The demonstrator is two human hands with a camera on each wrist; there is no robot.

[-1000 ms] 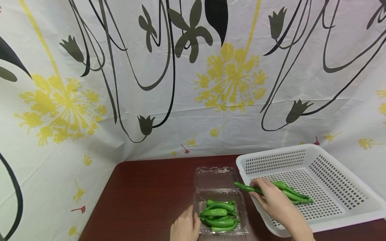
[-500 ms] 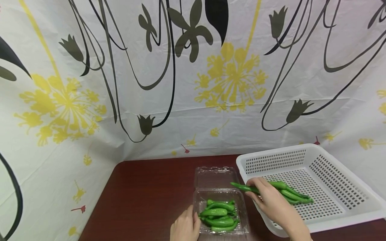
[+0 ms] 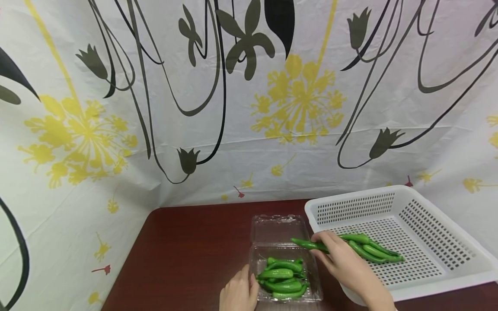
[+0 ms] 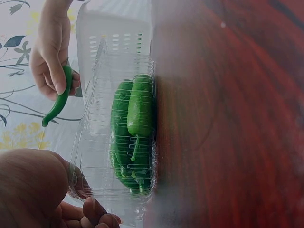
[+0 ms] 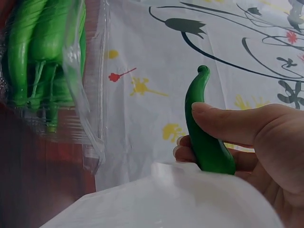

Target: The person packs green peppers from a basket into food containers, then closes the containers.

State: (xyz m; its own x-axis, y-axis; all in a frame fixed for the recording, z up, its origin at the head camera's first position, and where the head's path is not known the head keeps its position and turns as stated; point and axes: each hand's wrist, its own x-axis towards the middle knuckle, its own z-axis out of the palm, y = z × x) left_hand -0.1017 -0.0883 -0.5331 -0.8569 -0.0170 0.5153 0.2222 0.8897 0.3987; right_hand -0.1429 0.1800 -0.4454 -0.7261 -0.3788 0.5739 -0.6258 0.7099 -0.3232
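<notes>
My right hand [image 3: 337, 259] pinches a green chili pepper [image 3: 307, 244] between thumb and fingers, its thin end pointing left. It is raised by the basket's left rim, close to the clear plastic clamshell container [image 3: 317, 276]. In the right wrist view the thumb lies along the held pepper [image 5: 209, 152]. The container stands with its lid [image 3: 278, 226] folded back; several green peppers [image 3: 282, 276] lie inside. My left hand [image 3: 238, 290] grips the container's left edge; in the left wrist view its fingers [image 4: 97, 213] curl at the container's corner.
A white perforated plastic basket [image 3: 439, 285] stands at the right, with several green peppers [image 3: 373, 249] on its floor. The dark red-brown table [image 3: 186, 259] extends to the left. A flower-printed sheet [image 3: 233, 129] hangs behind and at the sides.
My right hand has moved left with the pepper, from over the basket toward the container. More of the peppers in the basket show now. My left hand and the container have stayed in place.
</notes>
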